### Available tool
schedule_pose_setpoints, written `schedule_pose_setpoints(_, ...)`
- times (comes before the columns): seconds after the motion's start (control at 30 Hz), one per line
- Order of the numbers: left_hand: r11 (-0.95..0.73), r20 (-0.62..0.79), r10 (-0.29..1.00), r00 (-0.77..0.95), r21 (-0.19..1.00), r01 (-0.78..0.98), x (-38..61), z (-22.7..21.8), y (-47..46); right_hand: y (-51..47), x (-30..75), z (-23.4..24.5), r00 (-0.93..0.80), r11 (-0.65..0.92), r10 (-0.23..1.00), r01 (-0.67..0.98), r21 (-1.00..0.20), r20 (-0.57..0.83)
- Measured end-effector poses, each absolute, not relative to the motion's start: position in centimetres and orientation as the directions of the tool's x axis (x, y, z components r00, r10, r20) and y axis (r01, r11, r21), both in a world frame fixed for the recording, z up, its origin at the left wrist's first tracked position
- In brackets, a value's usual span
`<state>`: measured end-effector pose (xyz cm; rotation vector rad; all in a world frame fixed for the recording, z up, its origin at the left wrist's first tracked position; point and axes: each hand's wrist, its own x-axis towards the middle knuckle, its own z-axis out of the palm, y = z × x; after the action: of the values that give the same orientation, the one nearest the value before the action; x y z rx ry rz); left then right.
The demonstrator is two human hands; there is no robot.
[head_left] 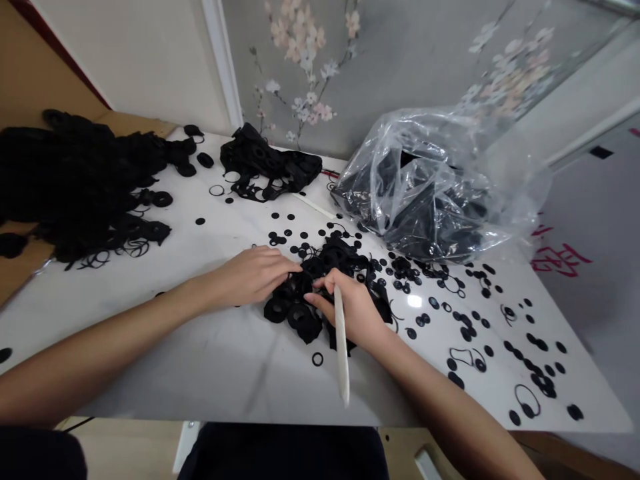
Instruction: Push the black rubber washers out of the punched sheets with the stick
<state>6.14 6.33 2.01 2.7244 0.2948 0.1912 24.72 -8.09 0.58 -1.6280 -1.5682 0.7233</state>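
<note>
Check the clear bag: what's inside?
Black material fills the lower part of the bag, showing through the plastic. Creases and glare hide whether it is sheets or loose pieces, and anything lying beneath it.

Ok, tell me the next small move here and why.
Probably pull one piece loose from the pile: both hands meet on its tangled black rings, the left hand resting on them, the right hand pinching at them with the stick tucked in its grip.
</note>
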Motion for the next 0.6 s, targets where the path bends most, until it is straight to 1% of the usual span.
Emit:
schedule_pose_setpoints(0.1, -0.775, 0.029, 0.370, 0.928, 0.560, 0.292, 6.4, 2.6, 5.6, -8.0, 24.6, 0.5, 0.122, 0.021, 0.987, 0.547, -0.837, 0.104)
schedule_pose_setpoints(0.2, -0.549, -0.074, 0.504, 0.861, 0.742, 0.385, 6.5, 3.3, 5.0, -8.0, 24.7, 0.9, 0.201, 0.010, 0.973, 0.471, -0.882, 0.118)
schedule_pose_setpoints(0.27, -0.382, -0.140, 0.565, 0.813, 0.830, 0.407, 6.6, 3.9, 4.8, -8.1, 24.6, 1.4, 0.224, 0.034, 0.966, 0.390, -0.920, 0.131)
schedule_pose_setpoints(0.33, -0.213, -0.234, 0.567, 0.790, 0.885, 0.414, 6.7, 4.4, 4.6, -8.3, 24.2, 1.8, 0.210, 0.076, 0.966, 0.326, -0.942, 0.150)
schedule_pose_setpoints(0.4, -0.064, -0.334, 0.507, 0.795, 0.905, 0.421, 6.8, 4.7, 4.5, -8.4, 23.7, 2.1, 0.181, 0.099, 0.970, 0.314, -0.944, 0.162)
schedule_pose_setpoints(0.43, -0.008, -0.362, 0.472, 0.804, 0.910, 0.414, 6.9, 4.8, 4.4, -8.4, 23.4, 2.1, 0.165, 0.104, 0.972, 0.329, -0.939, 0.165)
schedule_pose_setpoints(0.47, 0.032, -0.369, 0.446, 0.815, 0.917, 0.398, 6.9, 4.8, 4.4, -8.5, 23.2, 2.0, 0.154, 0.109, 0.973, 0.350, -0.930, 0.172)
schedule_pose_setpoints(0.53, 0.063, -0.335, 0.435, 0.836, 0.937, 0.343, 6.9, 4.6, 4.3, -8.5, 22.9, 1.7, 0.159, 0.118, 0.968, 0.388, -0.914, 0.193)
schedule_pose_setpoints(0.6, 0.066, -0.289, 0.444, 0.848, 0.955, 0.290, 6.9, 4.3, 4.3, -8.4, 23.0, 1.3, 0.218, 0.125, 0.951, 0.374, -0.919, 0.218)
